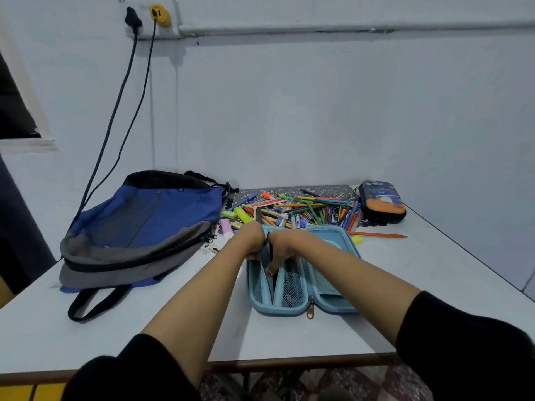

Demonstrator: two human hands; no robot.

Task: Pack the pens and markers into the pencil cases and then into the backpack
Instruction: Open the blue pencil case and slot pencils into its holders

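Left hand [251, 241] grips pencil case [289, 290]; right hand's [285, 247] fingers [270, 272] seemingly inside.

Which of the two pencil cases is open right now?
The light blue pencil case nearest the person lies unzipped and spread open. The dark pencil case with the orange picture, at the far right, is closed.

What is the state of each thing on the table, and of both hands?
blue pencil case: open, flat.
dark pencil case: shut.
backpack: lying flat.
pens and markers: loose pile.
left hand: grips blue case's flap.
right hand: curled in case, hold unclear.
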